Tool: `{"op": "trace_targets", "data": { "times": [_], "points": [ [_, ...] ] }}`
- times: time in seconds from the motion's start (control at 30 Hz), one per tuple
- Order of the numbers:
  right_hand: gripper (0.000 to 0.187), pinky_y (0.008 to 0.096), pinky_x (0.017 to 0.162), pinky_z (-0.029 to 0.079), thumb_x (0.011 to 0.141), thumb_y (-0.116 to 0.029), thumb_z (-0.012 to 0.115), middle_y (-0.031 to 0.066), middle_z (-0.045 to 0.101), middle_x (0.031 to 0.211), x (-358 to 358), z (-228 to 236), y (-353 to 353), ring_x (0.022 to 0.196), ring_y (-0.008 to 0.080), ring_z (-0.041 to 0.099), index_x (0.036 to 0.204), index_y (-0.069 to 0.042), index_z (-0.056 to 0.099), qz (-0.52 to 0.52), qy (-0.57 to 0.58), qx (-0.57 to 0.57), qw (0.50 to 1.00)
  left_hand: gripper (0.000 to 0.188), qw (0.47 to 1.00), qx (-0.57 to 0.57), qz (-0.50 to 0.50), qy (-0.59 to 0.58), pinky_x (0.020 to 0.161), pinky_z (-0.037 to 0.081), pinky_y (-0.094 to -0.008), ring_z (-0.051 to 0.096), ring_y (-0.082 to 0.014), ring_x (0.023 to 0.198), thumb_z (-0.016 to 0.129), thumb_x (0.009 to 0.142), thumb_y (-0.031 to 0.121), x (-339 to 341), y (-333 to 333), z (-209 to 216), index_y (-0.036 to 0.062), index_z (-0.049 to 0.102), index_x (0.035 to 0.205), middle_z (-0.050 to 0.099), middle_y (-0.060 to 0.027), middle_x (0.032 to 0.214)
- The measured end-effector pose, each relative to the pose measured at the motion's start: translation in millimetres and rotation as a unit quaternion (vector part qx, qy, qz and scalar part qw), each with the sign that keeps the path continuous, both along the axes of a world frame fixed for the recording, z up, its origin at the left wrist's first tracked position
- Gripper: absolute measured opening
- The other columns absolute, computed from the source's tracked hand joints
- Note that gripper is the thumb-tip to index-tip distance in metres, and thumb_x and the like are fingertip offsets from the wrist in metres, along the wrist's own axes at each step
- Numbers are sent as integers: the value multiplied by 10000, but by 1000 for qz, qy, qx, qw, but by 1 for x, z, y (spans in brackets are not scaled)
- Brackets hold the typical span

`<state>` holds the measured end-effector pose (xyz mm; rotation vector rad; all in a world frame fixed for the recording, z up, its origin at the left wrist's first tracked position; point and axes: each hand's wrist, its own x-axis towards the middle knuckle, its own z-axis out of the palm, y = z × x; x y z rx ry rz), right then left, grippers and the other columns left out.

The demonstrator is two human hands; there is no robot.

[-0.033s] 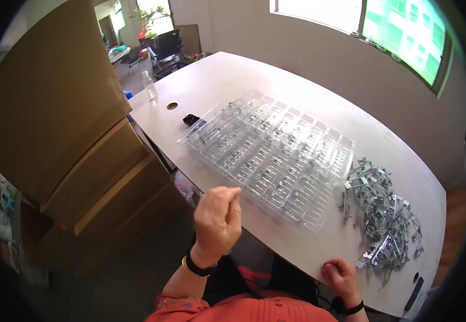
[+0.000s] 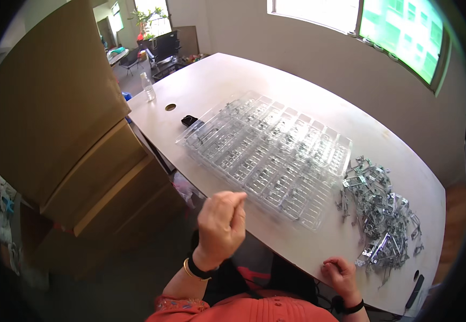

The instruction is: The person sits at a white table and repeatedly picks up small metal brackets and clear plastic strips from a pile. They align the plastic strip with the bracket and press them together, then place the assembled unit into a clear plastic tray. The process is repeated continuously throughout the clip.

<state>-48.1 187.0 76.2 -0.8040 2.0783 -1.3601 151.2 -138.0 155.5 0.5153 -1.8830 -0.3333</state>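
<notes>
My left hand (image 2: 222, 225) is raised in front of the table's near edge, thumb and fingers pressed together. Whatever sits in that pinch, if anything, is hidden. At the near right edge rests my right hand (image 2: 341, 276), its fingers curled in and its inside out of sight. Beyond my left hand lies a clear plastic tray (image 2: 233, 180) with rows of compartments, several of them filled with small metal parts. To the right of the tray spreads a loose heap of silvery metal brackets (image 2: 386, 220), not far from my right hand.
The white table (image 2: 297, 244) has a curved far edge. A clear bottle (image 2: 147, 87) stands at its far left, near a round cable hole (image 2: 170, 107) and a small black object (image 2: 189, 121). Large cardboard boxes (image 2: 56, 96) rise at left. A black strip-like object (image 2: 415, 291) lies near right.
My left hand has shifted slightly down and to the right, still pinched. The right hand stays in place. The tray and the metal heap appear marginally shifted with the view.
</notes>
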Motion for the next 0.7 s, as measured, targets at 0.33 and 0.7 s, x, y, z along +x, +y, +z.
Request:
{"op": "trace_targets", "data": {
  "times": [0.33, 0.7],
  "points": [
    [77, 346, 711, 557, 931, 21, 759, 135, 738, 883, 5, 21, 41, 788, 274, 727, 998, -15, 745, 9, 226, -32, 974, 245, 960, 27, -270, -76, 723, 568, -424, 693, -344, 827, 754, 855, -72, -51, 104, -35, 15, 726, 1082, 722, -152, 967],
    [53, 304, 686, 533, 1001, -56, 735, 89, 698, 866, 20, -3, 156, 769, 181, 677, 1038, -31, 705, -189, 219, -19, 957, 191, 920, 24, -365, -144, 744, 549, -419, 685, -347, 823, 710, 907, -47, -101, 181, -85, 3, 697, 1091, 710, -161, 963]
  ]
}}
